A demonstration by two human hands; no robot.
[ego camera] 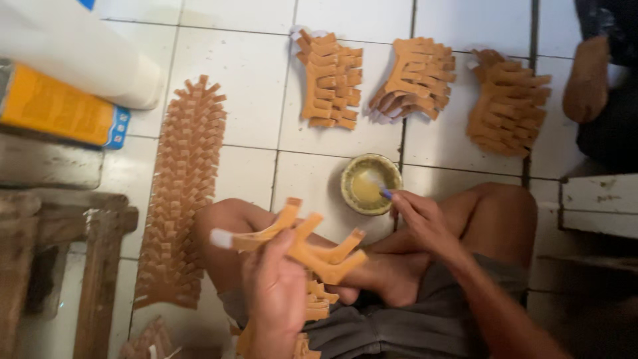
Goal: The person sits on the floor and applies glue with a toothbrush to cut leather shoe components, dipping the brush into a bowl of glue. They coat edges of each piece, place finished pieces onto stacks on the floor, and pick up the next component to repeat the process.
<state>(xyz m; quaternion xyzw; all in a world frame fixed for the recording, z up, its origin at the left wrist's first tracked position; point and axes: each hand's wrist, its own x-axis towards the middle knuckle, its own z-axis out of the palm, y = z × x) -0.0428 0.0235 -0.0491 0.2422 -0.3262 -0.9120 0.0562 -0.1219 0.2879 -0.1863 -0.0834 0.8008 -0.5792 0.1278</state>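
— So, what was each grip doing?

— The left hand (276,286) was closed round a fan of tan strap pieces (302,247), their long arms splaying up and away from the palm. The right hand (420,219) pinched a small blue-handled brush (384,193), its tip dipped into the round glue tin (371,184).

— Which way did the tin lie?

— Just ahead of the right grip, touching the brush; up and to the right of the left grip, near. So the right hand was nearer.

— And farther out?

— Beyond the tin, three stacks of strap pieces (419,78) lay on the tiled floor (252,113); left of the left grip, a long overlapped row (179,193).
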